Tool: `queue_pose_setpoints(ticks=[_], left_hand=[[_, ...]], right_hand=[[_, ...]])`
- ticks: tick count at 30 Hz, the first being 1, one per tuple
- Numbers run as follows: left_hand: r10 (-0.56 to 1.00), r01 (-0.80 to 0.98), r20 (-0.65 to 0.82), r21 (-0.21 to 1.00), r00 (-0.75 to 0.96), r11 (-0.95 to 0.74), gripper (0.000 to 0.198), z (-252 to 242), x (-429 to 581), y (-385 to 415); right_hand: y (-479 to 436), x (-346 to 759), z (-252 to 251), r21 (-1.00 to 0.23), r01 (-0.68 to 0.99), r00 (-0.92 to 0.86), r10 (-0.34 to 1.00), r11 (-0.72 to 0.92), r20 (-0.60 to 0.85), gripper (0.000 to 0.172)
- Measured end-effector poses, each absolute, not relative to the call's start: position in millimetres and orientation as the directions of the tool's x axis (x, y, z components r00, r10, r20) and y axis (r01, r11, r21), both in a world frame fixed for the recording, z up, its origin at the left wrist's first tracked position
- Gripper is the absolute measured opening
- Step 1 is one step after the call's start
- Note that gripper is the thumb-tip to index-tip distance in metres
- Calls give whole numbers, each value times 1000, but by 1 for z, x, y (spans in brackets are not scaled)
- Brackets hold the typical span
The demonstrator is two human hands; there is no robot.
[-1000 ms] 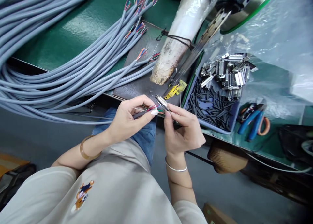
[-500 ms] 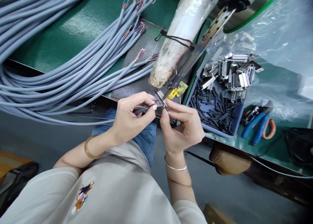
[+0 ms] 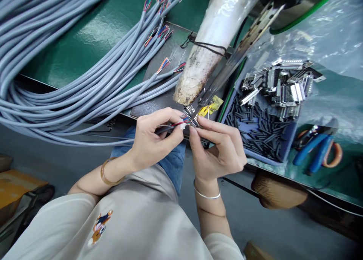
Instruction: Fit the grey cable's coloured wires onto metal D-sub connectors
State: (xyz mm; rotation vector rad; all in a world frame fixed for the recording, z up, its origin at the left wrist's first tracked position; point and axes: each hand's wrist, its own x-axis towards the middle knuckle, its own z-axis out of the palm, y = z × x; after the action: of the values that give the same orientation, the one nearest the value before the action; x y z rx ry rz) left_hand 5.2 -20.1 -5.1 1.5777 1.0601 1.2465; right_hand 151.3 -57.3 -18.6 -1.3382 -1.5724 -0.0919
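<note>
My left hand (image 3: 155, 137) pinches the end of a grey cable, whose thin coloured wires (image 3: 181, 123) fan out between thumb and forefinger. At those wire ends, my right hand (image 3: 219, 146) holds a small metal connector (image 3: 191, 115) by its near end. Just above the connector are the tip of a plastic-wrapped, scorched roll (image 3: 185, 92) and a long dark metal tool (image 3: 218, 80). A yellow piece (image 3: 210, 106) lies right behind my right fingertips. Where exactly the wires meet the connector is too small to tell.
Many grey cables (image 3: 113, 67) spread over the left of the green table (image 3: 99, 33). To the right stand a blue bin (image 3: 287, 146) of black tubes, a pile of metal connectors (image 3: 283, 84) and blue-handled pliers (image 3: 317, 146).
The view has shifted slightly, so table items on the right appear farther right. Both hands keep their grips, and the connector sits at nearly the same place by the roll's tip.
</note>
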Motion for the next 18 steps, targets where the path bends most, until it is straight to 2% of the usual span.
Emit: queue_pose_setpoints(ticks=[4, 10, 16, 18], left_hand=[[950, 72, 258, 959, 176, -274, 8, -3, 4, -19], [977, 6, 69, 997, 203, -72, 9, -3, 2, -18], [925, -120, -156, 971, 346, 209, 17, 2, -4, -19], [916, -134, -193, 958, 352, 253, 19, 1, -5, -20]], right_hand=[[-60, 150, -18, -483, 790, 123, 673, 378, 729, 16], [-63, 154, -25, -426, 801, 33, 680, 420, 732, 18], [-67, 159, -20, -583, 721, 111, 770, 373, 629, 12], [-72, 162, -19, -609, 706, 122, 786, 360, 606, 7]])
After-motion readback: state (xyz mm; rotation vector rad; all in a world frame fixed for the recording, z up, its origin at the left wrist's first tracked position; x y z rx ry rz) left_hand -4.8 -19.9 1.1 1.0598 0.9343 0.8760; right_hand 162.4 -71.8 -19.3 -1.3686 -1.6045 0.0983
